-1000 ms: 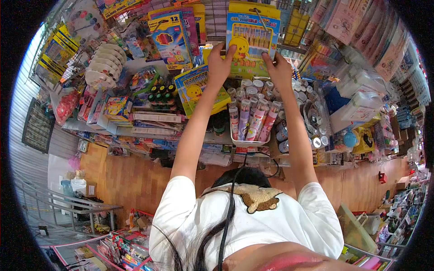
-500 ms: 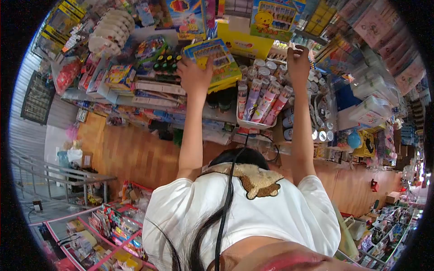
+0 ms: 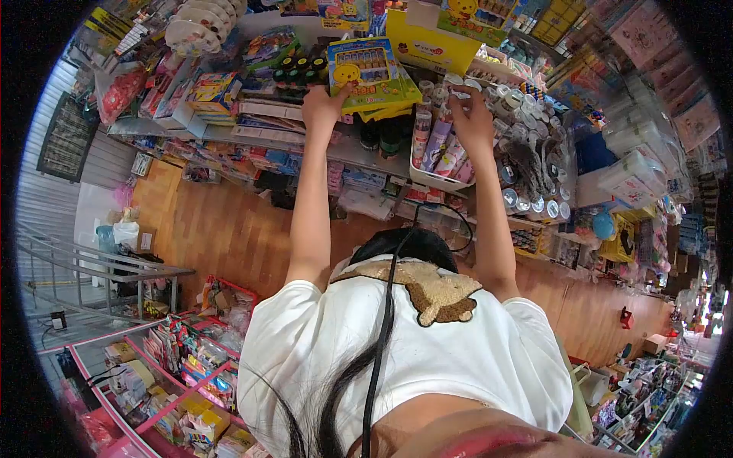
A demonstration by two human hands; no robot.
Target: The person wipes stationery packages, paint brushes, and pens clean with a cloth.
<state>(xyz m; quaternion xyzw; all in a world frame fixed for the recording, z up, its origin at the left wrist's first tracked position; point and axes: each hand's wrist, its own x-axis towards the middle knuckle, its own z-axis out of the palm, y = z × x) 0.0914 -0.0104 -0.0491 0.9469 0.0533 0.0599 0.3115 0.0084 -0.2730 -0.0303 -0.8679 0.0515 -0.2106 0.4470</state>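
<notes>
My left hand [image 3: 324, 108] is at the lower left corner of a flat yellow and blue box [image 3: 368, 76] with a chick picture and a window. Its thumb lies over the box front, and its fingers curl at the edge, partly hidden. The box rests on more yellow boxes. My right hand [image 3: 472, 114] is over the back of a white basket [image 3: 439, 180] packed with printed tubes [image 3: 437, 145]. The fingers are bent down among the clear lids; whatever they grip is hidden from me.
Dark bottles with yellow-ringed caps [image 3: 289, 71] stand left of the box. Clear-lidded jars [image 3: 527, 114] crowd the right side. A yellow display card [image 3: 431, 47] rises behind. Below the shelf is a wooden floor [image 3: 229, 221], with a metal railing [image 3: 99, 263] at left.
My right hand has come from the back right down to the basket of tubes. My left hand has slid lower along the box, which now lies straighter. The view has shifted slightly.
</notes>
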